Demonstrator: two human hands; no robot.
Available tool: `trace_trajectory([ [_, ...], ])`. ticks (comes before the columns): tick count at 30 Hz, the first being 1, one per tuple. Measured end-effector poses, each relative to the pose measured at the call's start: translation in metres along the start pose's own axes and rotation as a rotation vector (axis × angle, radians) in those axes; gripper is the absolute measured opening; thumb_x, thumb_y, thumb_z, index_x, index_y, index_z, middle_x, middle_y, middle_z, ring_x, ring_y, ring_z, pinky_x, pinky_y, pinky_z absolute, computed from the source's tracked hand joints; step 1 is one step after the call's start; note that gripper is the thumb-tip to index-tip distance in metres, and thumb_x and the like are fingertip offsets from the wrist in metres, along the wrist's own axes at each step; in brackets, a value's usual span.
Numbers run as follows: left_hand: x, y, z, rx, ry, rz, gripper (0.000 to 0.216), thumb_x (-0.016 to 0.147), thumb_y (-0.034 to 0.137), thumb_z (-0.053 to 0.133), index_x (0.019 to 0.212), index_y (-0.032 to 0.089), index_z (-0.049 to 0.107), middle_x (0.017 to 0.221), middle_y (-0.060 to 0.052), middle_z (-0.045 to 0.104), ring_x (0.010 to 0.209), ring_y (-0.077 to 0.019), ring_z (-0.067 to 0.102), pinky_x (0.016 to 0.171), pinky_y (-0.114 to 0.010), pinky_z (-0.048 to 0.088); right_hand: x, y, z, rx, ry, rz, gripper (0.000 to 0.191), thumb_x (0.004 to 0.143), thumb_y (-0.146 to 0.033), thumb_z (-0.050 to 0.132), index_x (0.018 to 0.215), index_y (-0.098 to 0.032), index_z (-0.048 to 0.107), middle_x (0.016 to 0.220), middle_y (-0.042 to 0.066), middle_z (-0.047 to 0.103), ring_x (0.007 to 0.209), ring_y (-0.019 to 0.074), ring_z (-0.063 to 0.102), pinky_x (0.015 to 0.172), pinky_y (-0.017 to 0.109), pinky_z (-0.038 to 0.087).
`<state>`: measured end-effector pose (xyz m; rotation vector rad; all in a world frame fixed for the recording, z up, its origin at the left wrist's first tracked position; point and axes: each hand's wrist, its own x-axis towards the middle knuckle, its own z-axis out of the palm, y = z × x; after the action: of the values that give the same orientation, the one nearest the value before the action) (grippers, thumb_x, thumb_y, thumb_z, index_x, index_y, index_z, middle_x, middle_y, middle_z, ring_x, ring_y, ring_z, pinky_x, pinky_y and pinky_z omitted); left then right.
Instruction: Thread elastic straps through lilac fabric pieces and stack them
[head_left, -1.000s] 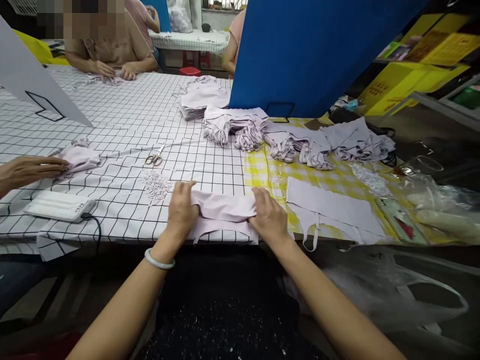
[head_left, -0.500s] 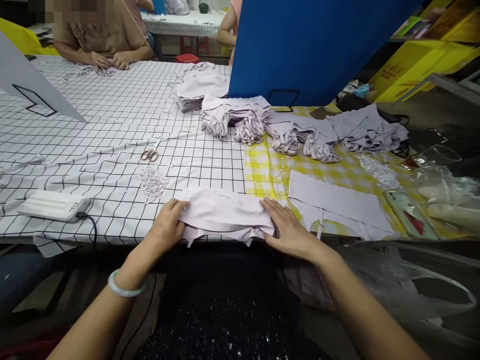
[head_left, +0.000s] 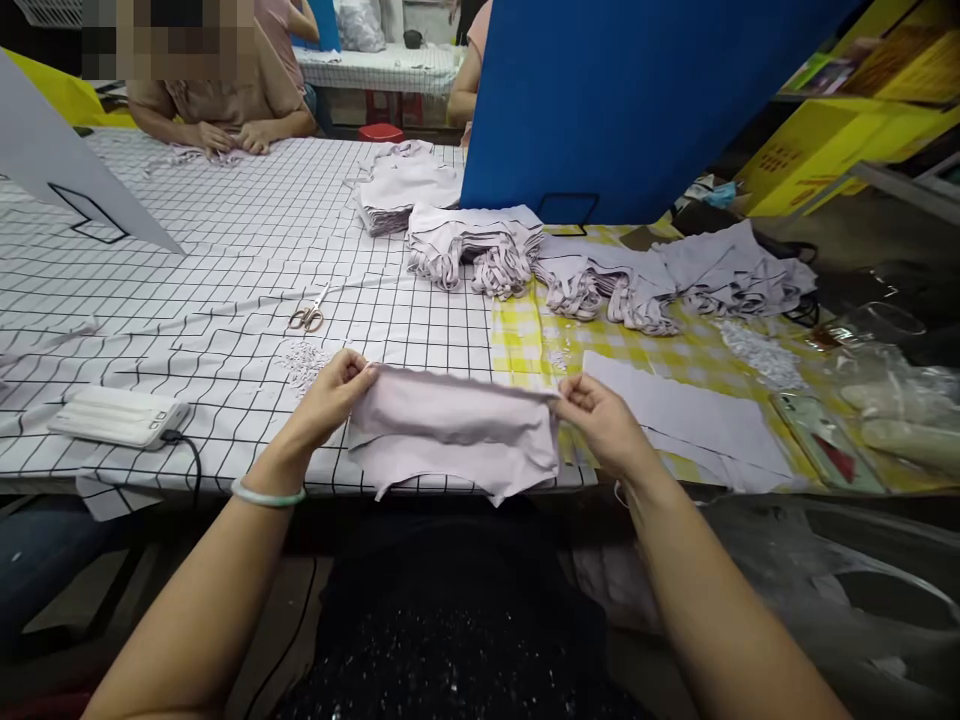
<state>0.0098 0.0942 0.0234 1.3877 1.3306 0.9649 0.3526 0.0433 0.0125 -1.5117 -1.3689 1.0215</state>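
A pale lilac garment piece (head_left: 457,425) is stretched between my two hands at the table's front edge, its far edge lifted and its lower part hanging toward me. My left hand (head_left: 337,392) pinches the far left corner. At the opposite corner, my right hand (head_left: 596,415) grips the fabric between thumb and fingers. Just right of that hand lies another flat lilac garment piece (head_left: 682,420). Beyond my left hand are a heap of small fabric snippets (head_left: 302,366) and a pair of scissors (head_left: 307,314).
Stacked lilac garments (head_left: 476,245) line the back, before a blue panel (head_left: 637,110). A white power bank (head_left: 120,415) with a cable lies left; a phone (head_left: 829,440) lies right. Across the table (head_left: 262,225), a co-worker's hands (head_left: 236,138) handle fabric.
Both hands have gone from lying on the garment piece to pinching its far corners, raising that edge. The whole view has shifted slightly.
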Motion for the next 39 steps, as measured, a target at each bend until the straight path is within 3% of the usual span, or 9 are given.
trace_trajectory([
  [3, 0.016, -0.004, 0.001, -0.092, 0.092, -0.021, 0.023, 0.077, 0.027, 0.065, 0.090, 0.021, 0.046, 0.074, 0.003, 0.049, 0.060, -0.0118, 0.046, 0.055, -0.024, 0.037, 0.031, -0.006, -0.001, 0.120, 0.058, -0.006, 0.034, 0.072, -0.042, 0.069, 0.093, -0.025, 0.049, 0.076, -0.002, 0.057, 0.066, 0.0156, 0.055, 0.063, 0.028, 0.045],
  [6, 0.027, -0.007, 0.008, 0.211, 0.213, 0.052, 0.031, 0.076, 0.016, 0.060, 0.104, 0.021, 0.049, 0.096, -0.005, 0.057, 0.079, -0.0183, 0.056, 0.072, -0.034, 0.049, 0.050, -0.005, 0.003, -0.140, 0.137, -0.021, 0.039, 0.071, -0.036, 0.065, 0.105, -0.023, 0.052, 0.089, 0.003, 0.060, 0.071, 0.0178, 0.057, 0.068, 0.034, 0.048],
  [11, -0.004, -0.018, 0.009, 0.765, 0.090, 0.447, 0.036, 0.079, 0.021, 0.061, 0.114, 0.020, 0.054, 0.122, -0.012, 0.055, 0.117, -0.0318, 0.049, 0.101, -0.052, 0.042, 0.007, 0.004, 0.007, -0.596, 0.208, -0.237, 0.034, 0.082, -0.035, 0.059, 0.113, -0.022, 0.055, 0.107, 0.009, 0.059, 0.087, 0.0233, 0.058, 0.079, 0.039, 0.049],
  [14, -0.023, -0.028, 0.007, 0.867, -0.046, 0.505, 0.030, 0.078, 0.021, 0.061, 0.108, 0.020, 0.057, 0.119, -0.013, 0.057, 0.113, -0.0316, 0.051, 0.097, -0.051, 0.046, -0.021, 0.010, 0.014, -0.886, 0.114, -0.318, 0.029, 0.083, -0.026, 0.057, 0.112, -0.020, 0.058, 0.104, 0.010, 0.060, 0.093, 0.0274, 0.056, 0.078, 0.039, 0.046],
  [18, -0.029, -0.035, 0.002, 0.841, -0.010, 0.548, 0.008, 0.081, 0.013, 0.051, 0.082, 0.020, 0.054, 0.100, -0.011, 0.061, 0.095, -0.0255, 0.059, 0.085, -0.042, 0.051, -0.024, 0.019, 0.021, -1.113, 0.158, -0.389, 0.023, 0.084, -0.009, 0.047, 0.096, -0.019, 0.064, 0.090, 0.011, 0.061, 0.085, 0.0265, 0.053, 0.074, 0.037, 0.041],
  [24, -0.038, -0.029, -0.005, 0.697, 0.002, 0.511, 0.007, 0.085, 0.017, 0.048, 0.083, 0.021, 0.054, 0.096, -0.007, 0.065, 0.091, -0.0208, 0.061, 0.083, -0.037, 0.051, -0.011, 0.023, 0.018, -1.229, 0.131, -0.461, 0.025, 0.089, -0.011, 0.046, 0.098, -0.019, 0.067, 0.096, 0.012, 0.063, 0.086, 0.0264, 0.052, 0.074, 0.037, 0.039],
  [32, -0.045, -0.023, -0.013, 0.800, -0.027, 0.576, 0.010, 0.088, 0.024, 0.053, 0.093, 0.019, 0.061, 0.108, -0.012, 0.066, 0.105, -0.0287, 0.060, 0.093, -0.048, 0.050, -0.084, 0.026, 0.006, -0.603, 0.247, -0.225, 0.020, 0.093, -0.023, 0.045, 0.101, -0.020, 0.064, 0.102, 0.011, 0.068, 0.099, 0.0269, 0.062, 0.091, 0.042, 0.049],
  [35, -0.050, -0.004, 0.025, 0.610, -0.036, 0.635, 0.014, 0.089, 0.019, 0.052, 0.099, 0.019, 0.062, 0.109, -0.010, 0.065, 0.106, -0.0249, 0.062, 0.094, -0.044, 0.052, -0.129, 0.040, 0.036, -0.160, 0.081, 0.143, 0.022, 0.090, -0.039, 0.055, 0.100, -0.021, 0.063, 0.102, 0.009, 0.071, 0.094, 0.0249, 0.067, 0.086, 0.040, 0.054],
  [39, -0.051, 0.006, 0.104, 0.336, -0.343, 0.739, 0.028, 0.086, 0.008, 0.046, 0.108, 0.017, 0.060, 0.114, -0.012, 0.065, 0.109, -0.0211, 0.063, 0.095, -0.041, 0.054, -0.138, 0.051, 0.081, 0.257, 0.016, 0.325, 0.044, 0.078, -0.047, 0.070, 0.112, -0.022, 0.060, 0.122, 0.009, 0.066, 0.121, 0.0269, 0.058, 0.102, 0.043, 0.047],
])
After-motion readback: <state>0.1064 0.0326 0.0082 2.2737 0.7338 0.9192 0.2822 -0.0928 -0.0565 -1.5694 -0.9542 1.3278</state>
